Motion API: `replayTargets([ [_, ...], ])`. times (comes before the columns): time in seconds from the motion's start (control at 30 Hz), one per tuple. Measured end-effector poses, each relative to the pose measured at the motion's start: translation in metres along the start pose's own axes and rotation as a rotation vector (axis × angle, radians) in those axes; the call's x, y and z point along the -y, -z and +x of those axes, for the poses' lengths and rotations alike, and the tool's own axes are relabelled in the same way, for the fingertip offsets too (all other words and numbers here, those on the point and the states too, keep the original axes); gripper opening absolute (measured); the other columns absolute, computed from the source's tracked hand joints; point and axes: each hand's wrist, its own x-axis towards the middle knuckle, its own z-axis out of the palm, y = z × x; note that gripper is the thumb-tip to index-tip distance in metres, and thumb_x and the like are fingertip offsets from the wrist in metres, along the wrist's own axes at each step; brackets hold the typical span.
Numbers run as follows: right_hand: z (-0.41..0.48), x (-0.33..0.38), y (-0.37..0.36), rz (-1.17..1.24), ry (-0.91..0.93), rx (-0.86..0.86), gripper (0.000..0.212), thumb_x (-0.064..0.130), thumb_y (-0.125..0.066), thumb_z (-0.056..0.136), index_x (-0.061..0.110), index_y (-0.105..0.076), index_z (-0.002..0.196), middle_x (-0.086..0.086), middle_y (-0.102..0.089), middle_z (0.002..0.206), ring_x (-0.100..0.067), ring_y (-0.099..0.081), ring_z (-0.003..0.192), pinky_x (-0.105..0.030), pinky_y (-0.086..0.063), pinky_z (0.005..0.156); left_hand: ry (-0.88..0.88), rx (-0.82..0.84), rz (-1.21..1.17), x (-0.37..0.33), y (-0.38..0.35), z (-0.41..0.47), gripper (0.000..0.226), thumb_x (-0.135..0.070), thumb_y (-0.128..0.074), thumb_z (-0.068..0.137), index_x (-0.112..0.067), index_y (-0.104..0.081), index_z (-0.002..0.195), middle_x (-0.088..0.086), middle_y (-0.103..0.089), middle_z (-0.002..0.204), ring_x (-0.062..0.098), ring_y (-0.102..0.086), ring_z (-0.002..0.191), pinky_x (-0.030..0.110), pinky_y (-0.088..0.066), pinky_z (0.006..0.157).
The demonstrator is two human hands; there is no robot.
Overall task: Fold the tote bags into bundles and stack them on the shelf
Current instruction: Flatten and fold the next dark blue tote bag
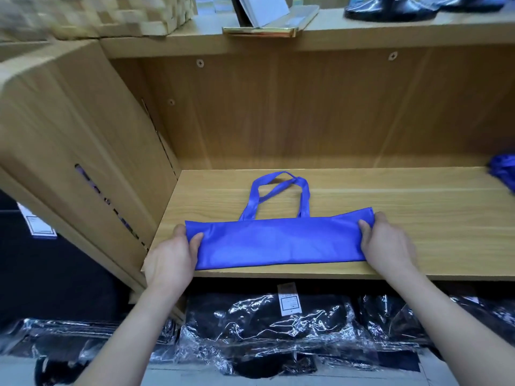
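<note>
Two bare forearms come up from the bottom edge of the frame. The left hand [170, 257] pinches the left end of one blue tote bag [278, 240], thumb on top of the cloth and fingers curled behind its edge. The right hand [390, 246] grips the right end the same way, thumb on top and fingers wrapped round the upper corner.

Below the hands, across the bottom of the frame, lie several black packages [264, 324] in shiny clear plastic; their exact number cannot be told. One carries a white label [289, 299].

That single bag lies in the middle of the frame on the front part of a wooden shelf [390, 201], its near edge just short of the shelf's front lip. It is folded into a long, flat, smooth band running left to right. Its two handles [278, 190] stick out from the far edge and cross each other near their tops.

At the right edge, more blue cloth [504, 171] rests on the same shelf, well apart from the bag.

Three screw heads [199, 62] show on the back panel.

On the board above, from upper left to upper right, stand one blurred woven basket [97, 15], one gold-edged tray [262, 30] and two glossy black objects [390, 8].
</note>
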Motion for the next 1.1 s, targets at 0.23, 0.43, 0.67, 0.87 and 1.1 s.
replayTargets([
  [0.23,-0.003,0.004,0.000,-0.128,0.016,0.001,0.030,0.038,-0.027,0.104,0.010,-0.036,0.097,-0.021,-0.065,0.098,-0.039,-0.062,0.089,-0.037,-0.034,0.064,-0.016,-0.117,-0.005,0.003,0.000,-0.004,0.038,-0.043,-0.060,0.090,-0.010,-0.050,0.104,0.016,-0.064,0.082,0.038,-0.063,0.077,0.039,-0.044,0.058],
  [0.43,0.000,0.004,-0.004,-0.151,0.004,-0.024,0.030,0.038,-0.031,0.103,0.010,-0.039,0.097,-0.021,-0.063,0.103,-0.039,-0.062,0.092,-0.037,-0.036,0.066,-0.498,0.139,0.049,-0.005,-0.007,-0.002,0.060,-0.068,-0.022,0.090,-0.041,-0.047,0.137,-0.001,-0.040,0.151,0.026,-0.032,0.141,0.051,-0.024,0.113],
  [0.67,-0.024,0.048,0.002,-0.031,0.397,-0.058,0.059,0.040,-0.044,0.097,0.021,-0.028,0.150,-0.009,-0.021,0.158,-0.028,-0.016,0.147,-0.049,-0.027,0.110,-0.459,0.326,0.146,-0.019,-0.006,-0.015,0.103,-0.089,0.021,0.061,-0.048,-0.015,0.150,-0.005,-0.013,0.162,0.023,-0.010,0.146,0.049,-0.019,0.116],
  [0.87,-0.063,0.092,-0.040,-0.148,0.640,0.343,0.091,0.080,0.009,0.077,0.033,-0.002,0.154,0.006,0.010,0.163,-0.011,0.014,0.148,-0.047,0.004,0.120,-0.538,0.370,0.243,-0.021,0.003,-0.032,0.091,-0.067,-0.051,0.080,-0.041,-0.002,0.152,-0.003,0.000,0.162,0.025,-0.008,0.146,0.043,-0.023,0.115],
  [1.1,-0.052,0.080,-0.028,-0.106,0.746,0.470,0.108,0.092,0.004,0.062,0.035,0.002,0.154,0.013,0.018,0.160,-0.001,0.022,0.144,-0.040,0.012,0.119,-0.546,0.263,-0.244,0.019,0.020,-0.037,0.071,-0.001,-0.054,0.070,-0.032,-0.057,0.134,-0.006,-0.052,0.142,0.017,-0.050,0.130,0.025,-0.038,0.107],
])
